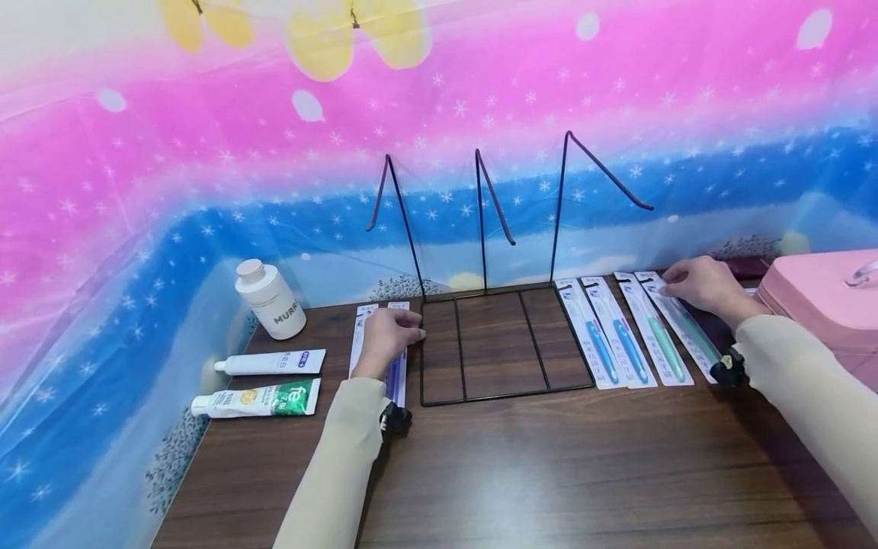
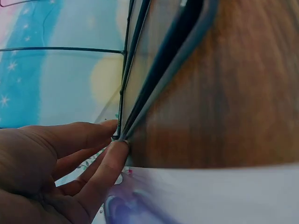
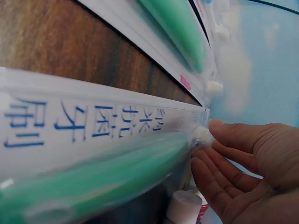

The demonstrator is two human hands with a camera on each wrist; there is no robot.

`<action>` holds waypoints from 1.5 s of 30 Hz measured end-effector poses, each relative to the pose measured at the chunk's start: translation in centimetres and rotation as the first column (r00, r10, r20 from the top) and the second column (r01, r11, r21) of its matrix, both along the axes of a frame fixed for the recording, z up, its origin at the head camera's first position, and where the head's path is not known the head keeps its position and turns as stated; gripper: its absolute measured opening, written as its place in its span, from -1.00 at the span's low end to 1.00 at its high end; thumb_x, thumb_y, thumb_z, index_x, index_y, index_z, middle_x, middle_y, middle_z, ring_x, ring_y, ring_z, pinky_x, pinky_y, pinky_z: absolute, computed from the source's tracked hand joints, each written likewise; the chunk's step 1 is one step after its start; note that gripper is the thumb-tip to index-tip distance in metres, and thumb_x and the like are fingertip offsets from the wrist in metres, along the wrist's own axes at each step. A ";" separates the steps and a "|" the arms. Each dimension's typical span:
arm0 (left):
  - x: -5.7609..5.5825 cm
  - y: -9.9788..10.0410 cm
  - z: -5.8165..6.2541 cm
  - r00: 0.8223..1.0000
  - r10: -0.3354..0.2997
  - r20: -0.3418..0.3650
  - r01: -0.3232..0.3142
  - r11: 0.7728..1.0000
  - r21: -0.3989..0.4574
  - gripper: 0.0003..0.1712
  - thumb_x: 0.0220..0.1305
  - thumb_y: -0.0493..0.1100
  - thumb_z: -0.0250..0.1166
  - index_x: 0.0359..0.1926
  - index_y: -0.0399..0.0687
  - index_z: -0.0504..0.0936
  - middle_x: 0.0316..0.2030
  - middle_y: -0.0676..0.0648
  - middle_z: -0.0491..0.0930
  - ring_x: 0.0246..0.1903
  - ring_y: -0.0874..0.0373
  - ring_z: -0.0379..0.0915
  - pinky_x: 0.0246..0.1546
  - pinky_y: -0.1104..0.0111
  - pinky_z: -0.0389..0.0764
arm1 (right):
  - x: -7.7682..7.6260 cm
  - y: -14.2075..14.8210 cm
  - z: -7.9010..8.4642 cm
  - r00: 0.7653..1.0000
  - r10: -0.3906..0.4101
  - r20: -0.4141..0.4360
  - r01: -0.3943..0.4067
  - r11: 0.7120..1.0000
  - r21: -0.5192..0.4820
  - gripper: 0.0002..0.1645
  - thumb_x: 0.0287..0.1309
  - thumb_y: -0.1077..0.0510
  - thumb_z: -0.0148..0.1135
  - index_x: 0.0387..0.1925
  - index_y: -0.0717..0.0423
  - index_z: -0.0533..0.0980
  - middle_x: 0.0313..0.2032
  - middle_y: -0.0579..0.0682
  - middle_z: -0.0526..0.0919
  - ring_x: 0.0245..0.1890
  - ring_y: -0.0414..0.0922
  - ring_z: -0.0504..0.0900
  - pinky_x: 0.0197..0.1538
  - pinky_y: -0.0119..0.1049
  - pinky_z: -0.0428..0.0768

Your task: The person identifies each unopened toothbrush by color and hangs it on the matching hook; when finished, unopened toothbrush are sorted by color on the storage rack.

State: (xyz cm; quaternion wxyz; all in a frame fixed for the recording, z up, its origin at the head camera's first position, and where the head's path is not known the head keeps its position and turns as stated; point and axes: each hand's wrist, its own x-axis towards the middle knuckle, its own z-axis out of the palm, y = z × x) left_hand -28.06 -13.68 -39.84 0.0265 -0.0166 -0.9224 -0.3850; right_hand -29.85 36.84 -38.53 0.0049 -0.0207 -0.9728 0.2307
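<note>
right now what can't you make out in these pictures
Purple pack: partly hidden by the left hand, head view.
Maroon item: partly behind the right hand, head view.
Pink case: right end cut off by the head view's edge.
White tube: fine print too small, head view.

The black wire rack (image 1: 461,351) is made of thin, dark wire. Its bottom is a flat frame on the brown bench (image 1: 521,473), with two bars across the inside. Three tall wires stand up at the back, and each one bends over in a sharp point at the top. The left hand (image 1: 386,339) pinches its left edge.

The green toothbrush pack (image 1: 693,332) is long and skinny. It has a white card with blue writing, and a green handle shows through clear plastic. It lies slanted to the right of the rack, just beside three other packs (image 1: 620,335). The right hand (image 1: 706,288) pinches its far end.
</note>
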 end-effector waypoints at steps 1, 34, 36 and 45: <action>0.0 0.0 -0.1 1.000 0.001 0.006 -0.001 1.000 0.004 -0.72 0.16 -0.24 0.43 -0.08 -0.13 0.73 -0.13 -0.10 0.67 -0.21 0.04 0.58 -0.21 0.19 0.58 | 0.0 0.0 -0.1 1.000 -0.003 -0.002 0.003 1.000 0.004 -0.53 0.25 0.11 0.26 0.02 0.43 0.52 -0.03 0.44 0.51 -0.09 0.29 0.45 -0.08 0.20 0.44; 0.2 0.5 -0.4 1.000 -0.009 -0.015 0.008 1.000 -0.018 -0.76 0.15 -0.28 0.42 -0.12 -0.17 0.75 -0.30 -0.08 0.71 -0.34 0.08 0.59 -0.33 0.27 0.57 | 2.8 -1.8 3.5 0.987 -0.126 -0.100 0.117 0.988 -0.097 -0.51 0.24 0.03 0.19 0.03 0.34 0.52 -0.08 0.40 0.52 -0.28 0.17 0.50 -0.47 -0.13 0.54; 0.2 0.4 -0.4 1.000 -0.011 -0.015 0.010 1.000 -0.014 -0.76 0.15 -0.28 0.42 -0.12 -0.16 0.75 -0.27 -0.09 0.70 -0.33 0.08 0.58 -0.33 0.27 0.57 | 3.3 -1.9 4.3 0.984 -0.130 -0.121 0.118 0.987 -0.106 -0.49 0.24 -0.01 0.21 0.02 0.33 0.52 -0.09 0.39 0.53 -0.28 0.16 0.51 -0.47 -0.16 0.52; 0.1 0.3 -0.6 1.000 -0.005 -0.006 0.005 1.000 -0.012 -0.77 0.17 -0.26 0.42 -0.11 -0.12 0.75 -0.22 -0.07 0.69 -0.30 0.08 0.58 -0.32 0.26 0.57 | 5.9 -2.2 6.9 0.977 -0.118 -0.180 0.093 0.986 -0.141 -0.31 0.23 -0.25 0.17 0.02 0.30 0.49 -0.06 0.37 0.56 -0.17 0.19 0.55 -0.29 -0.09 0.50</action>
